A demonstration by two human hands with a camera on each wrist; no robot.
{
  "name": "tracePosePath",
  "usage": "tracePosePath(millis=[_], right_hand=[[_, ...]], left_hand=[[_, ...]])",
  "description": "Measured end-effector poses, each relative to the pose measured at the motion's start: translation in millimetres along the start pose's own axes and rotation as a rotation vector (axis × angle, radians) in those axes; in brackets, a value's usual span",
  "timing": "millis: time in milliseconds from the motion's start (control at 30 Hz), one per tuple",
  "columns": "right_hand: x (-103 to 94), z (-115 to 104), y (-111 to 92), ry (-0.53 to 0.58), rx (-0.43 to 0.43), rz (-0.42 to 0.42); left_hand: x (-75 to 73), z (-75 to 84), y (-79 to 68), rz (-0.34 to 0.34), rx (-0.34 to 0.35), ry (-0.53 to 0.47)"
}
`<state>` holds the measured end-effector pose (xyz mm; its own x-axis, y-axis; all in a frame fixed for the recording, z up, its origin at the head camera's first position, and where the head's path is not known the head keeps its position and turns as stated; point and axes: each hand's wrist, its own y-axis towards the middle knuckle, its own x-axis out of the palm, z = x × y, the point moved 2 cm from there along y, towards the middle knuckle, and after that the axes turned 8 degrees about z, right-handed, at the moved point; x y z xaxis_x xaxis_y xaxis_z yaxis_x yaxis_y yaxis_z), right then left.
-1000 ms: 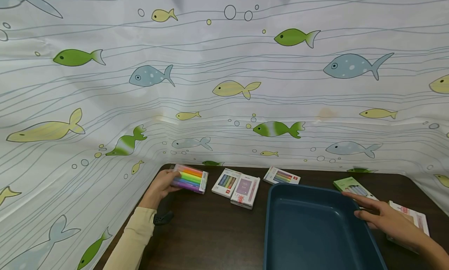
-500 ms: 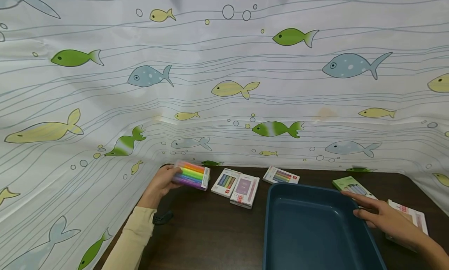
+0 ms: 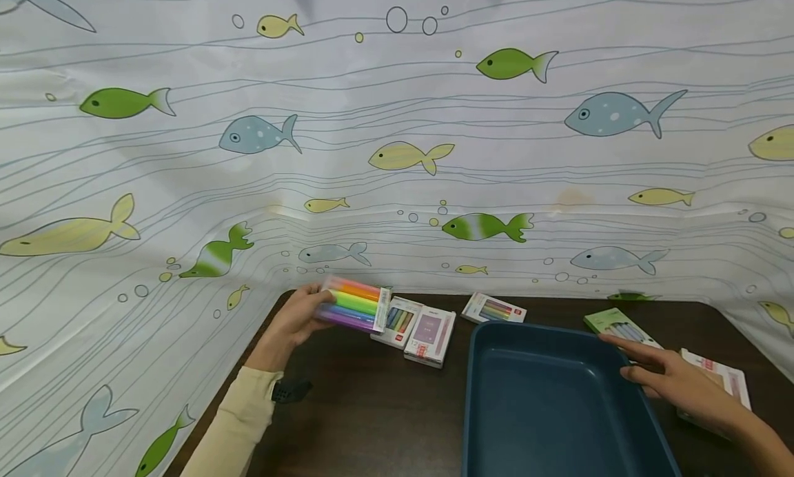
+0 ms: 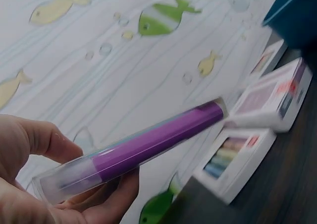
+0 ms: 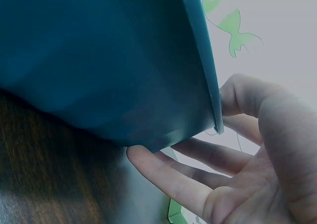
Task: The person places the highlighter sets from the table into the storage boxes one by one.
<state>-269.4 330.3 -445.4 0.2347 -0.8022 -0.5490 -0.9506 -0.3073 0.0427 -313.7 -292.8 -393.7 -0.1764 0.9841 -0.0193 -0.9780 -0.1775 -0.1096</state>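
Observation:
My left hand [image 3: 294, 322] grips one end of a clear pack of coloured markers [image 3: 356, 305], thumb on one face and fingers beneath. Held above the table, the pack overlaps a white box with a window showing coloured sticks [image 3: 402, 322] in the head view. Seen edge-on in the left wrist view, the pack's purple marker [image 4: 158, 140] faces the camera. My right hand [image 3: 676, 380] touches the back right corner of a deep blue tray [image 3: 540, 329], its fingers extended. In the right wrist view, the thumb [image 5: 240, 92] is at the rim and fingertips lie against the outer wall.
A purple-and-white box [image 3: 430, 336] lies beside the windowed box. Behind the tray is another white box [image 3: 494, 308]. A green box [image 3: 623, 327] and a white box [image 3: 719, 380] lie right of it, partly behind my right hand. A fish-print sheet [image 3: 347, 174] borders the dark table [image 3: 360, 415].
My left hand has lifted the marker pack from the table's back left and moved it right, towards the windowed box. My right hand has stayed at the tray's corner.

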Motion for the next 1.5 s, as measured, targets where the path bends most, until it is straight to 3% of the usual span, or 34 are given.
tracePosePath(millis=[233,667,1067,1300,1500], right_hand=[[0.4,1,-2,-0.006,0.007,0.011],[-0.3,4,-9,0.012,-0.012,0.038],[-2.9,-1,-8,-0.027,0.004,0.045],[-4.2,-2,-7,-0.058,-0.034,0.062],[-1.3,-2,-2,-0.021,-0.064,0.021]], left_hand=[[26.3,-1.2,-8.9,-0.058,-0.009,-0.020],[67.3,-4.6,-30.3,-0.248,-0.005,-0.050],[97.3,-19.3,-42.8,-0.312,-0.054,-0.149],[117.2,-32.0,-47.2,-0.341,-0.063,-0.190],[132.0,-33.5,-56.5,-0.396,-0.071,-0.200]])
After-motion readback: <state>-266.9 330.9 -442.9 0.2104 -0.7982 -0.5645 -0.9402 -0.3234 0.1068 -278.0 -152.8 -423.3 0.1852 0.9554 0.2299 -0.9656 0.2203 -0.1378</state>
